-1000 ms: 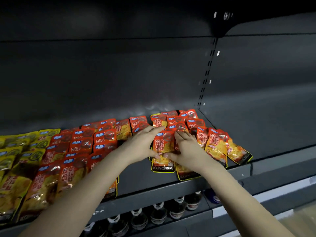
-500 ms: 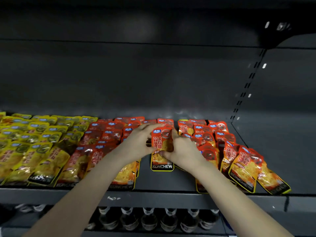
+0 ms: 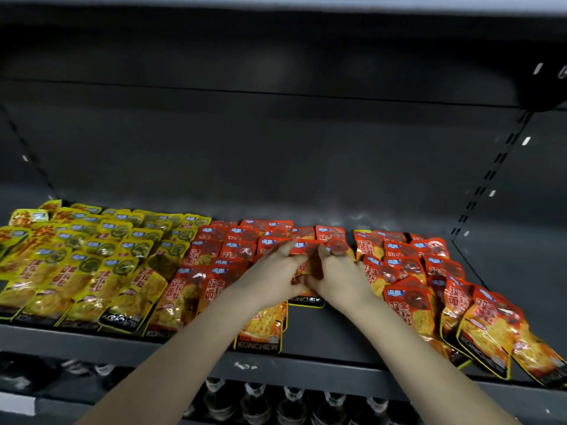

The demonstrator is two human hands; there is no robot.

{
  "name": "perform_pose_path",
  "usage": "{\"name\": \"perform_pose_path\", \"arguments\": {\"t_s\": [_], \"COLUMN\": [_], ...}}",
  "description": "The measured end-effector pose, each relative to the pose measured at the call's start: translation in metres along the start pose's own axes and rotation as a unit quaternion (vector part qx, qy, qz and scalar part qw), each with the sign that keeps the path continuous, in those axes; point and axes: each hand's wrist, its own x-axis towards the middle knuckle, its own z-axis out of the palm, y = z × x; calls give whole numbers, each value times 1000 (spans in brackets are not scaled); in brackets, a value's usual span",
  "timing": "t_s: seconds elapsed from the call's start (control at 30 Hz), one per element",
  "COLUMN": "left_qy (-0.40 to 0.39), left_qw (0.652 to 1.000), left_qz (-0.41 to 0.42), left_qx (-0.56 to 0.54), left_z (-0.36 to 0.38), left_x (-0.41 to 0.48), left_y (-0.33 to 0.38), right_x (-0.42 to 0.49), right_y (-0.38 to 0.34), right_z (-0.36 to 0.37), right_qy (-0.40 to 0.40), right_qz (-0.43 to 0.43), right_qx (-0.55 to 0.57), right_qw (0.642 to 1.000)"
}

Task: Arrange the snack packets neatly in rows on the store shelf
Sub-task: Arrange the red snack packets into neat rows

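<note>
Holding, head view: left hand [image 3: 276, 271] and right hand [image 3: 340, 274] both curl their fingers round one red-and-orange foil snack packet [image 3: 306, 299], mid-way along the dark grey metal shelf [image 3: 322, 335].
Done, by my judgement: yellow foil packets [image 3: 92, 265] at left lie in rows.
Left to do: red packets [image 3: 478, 320] at near right lie splayed.
Count: two hands; dozens of overlapping packets, too many to count exactly.

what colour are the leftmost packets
Yellow packets with red lettering, seen in the head view.

We are gripping a red packet [image 3: 306, 252] between our left hand [image 3: 273, 274] and right hand [image 3: 341, 277], other red packets [image 3: 408, 289] lying overlapped on the shelf [image 3: 337, 332], yellow packets [image 3: 92, 265] filling its left end
</note>
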Motion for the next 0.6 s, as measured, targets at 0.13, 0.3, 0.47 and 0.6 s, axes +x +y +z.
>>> {"name": "perform_pose_path", "arguments": {"t_s": [0.13,0.3,0.47,0.6], "left_qy": [-24,-33,-43,-52], "left_qw": [996,993,989,989], "left_qz": [27,26,21,22], "left_qx": [83,106,138,136], "left_z": [2,6,8,11], "left_x": [-7,-10,-12,-14], "left_y": [0,1,2,2], "right_x": [-2,-12,-24,-26], "right_y": [2,2,5,5], "right_z": [4,9,13,14], "right_qy": [17,30,24,19], "right_qz": [4,-11,-37,-46], "right_qx": [-10,-16,-28,-42], "right_qw": [1000,999,999,998]}}
